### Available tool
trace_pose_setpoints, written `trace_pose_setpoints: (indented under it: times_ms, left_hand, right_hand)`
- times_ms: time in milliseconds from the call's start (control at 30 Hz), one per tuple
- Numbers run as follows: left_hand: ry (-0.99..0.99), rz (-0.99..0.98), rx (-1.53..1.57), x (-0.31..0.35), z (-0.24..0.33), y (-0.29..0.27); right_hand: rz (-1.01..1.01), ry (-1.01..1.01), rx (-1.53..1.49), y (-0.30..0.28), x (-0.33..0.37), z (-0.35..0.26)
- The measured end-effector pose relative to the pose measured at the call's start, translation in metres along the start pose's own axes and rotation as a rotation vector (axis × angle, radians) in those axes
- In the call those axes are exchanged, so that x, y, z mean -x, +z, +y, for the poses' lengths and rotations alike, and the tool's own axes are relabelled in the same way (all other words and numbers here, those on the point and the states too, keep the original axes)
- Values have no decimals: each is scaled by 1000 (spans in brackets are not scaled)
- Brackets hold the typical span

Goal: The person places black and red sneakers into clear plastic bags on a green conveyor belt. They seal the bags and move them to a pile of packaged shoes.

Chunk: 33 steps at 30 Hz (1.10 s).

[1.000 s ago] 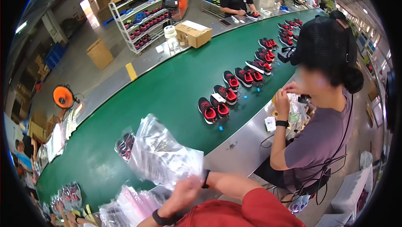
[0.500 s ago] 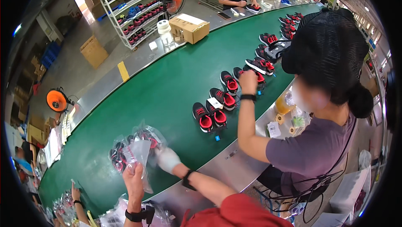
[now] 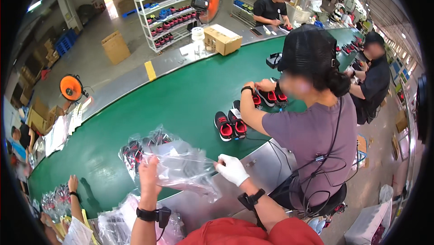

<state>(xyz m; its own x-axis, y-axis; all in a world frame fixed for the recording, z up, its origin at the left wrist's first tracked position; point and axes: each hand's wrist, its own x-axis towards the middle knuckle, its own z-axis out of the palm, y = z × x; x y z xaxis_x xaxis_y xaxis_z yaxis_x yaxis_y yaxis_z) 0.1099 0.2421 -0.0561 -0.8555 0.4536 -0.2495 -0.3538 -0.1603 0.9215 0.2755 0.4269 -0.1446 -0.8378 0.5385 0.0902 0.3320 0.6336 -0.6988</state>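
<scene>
A clear plastic bag (image 3: pixel 187 166) is stretched between my hands above the near edge of the green conveyor belt. My bare left hand (image 3: pixel 149 170) grips its left side, with the fingers closed. At the other end, my right hand (image 3: pixel 233 170), in a white glove, pinches the bag's edge. Just beyond, black-and-red sneakers (image 3: pixel 132 151) lie on the belt in clear bags, partly hidden by the bag I hold. An unbagged pair of black-and-red sneakers (image 3: pixel 229 125) stands on the belt farther right.
A co-worker in a grey-purple shirt (image 3: pixel 312 130) sits close on my right, arms over more sneakers (image 3: pixel 267 97). Loose plastic bags (image 3: pixel 120 220) lie near my left forearm. Another person's hand (image 3: pixel 73 184) reaches in at far left. A cardboard box (image 3: pixel 221 39) stands across the green belt (image 3: pixel 181 100).
My right hand has moved right and away from the bagged sneakers, pulling the bag out wide. The co-worker has leaned over the belt, and my view has shifted.
</scene>
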Motion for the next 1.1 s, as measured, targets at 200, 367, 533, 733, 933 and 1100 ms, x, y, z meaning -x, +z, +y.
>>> trace_pose_setpoints:
  times_ms: [200, 367, 533, 733, 933, 1100]
  left_hand:
    - [234, 20, -165, 29, -29, -2]
    - [528, -701, -677, 119, -34, 52]
    - [-324, -721, -812, 152, -18, 7]
    - [411, -331, -794, 67, -43, -20]
    - [259, 31, -435, -4, 9, -28]
    - [123, 11, -541, -8, 3, -13]
  right_hand:
    - [306, -293, 135, -40, 17, -104]
    - [-171, -496, 344, 40, 19, -68]
    - [-420, -363, 109, 88, -10, -67]
    - [-543, -216, -103, 145, -42, -38]
    - [-378, -405, -747, 42, -15, -85]
    - [172, 13, 13, 4, -39, -2]
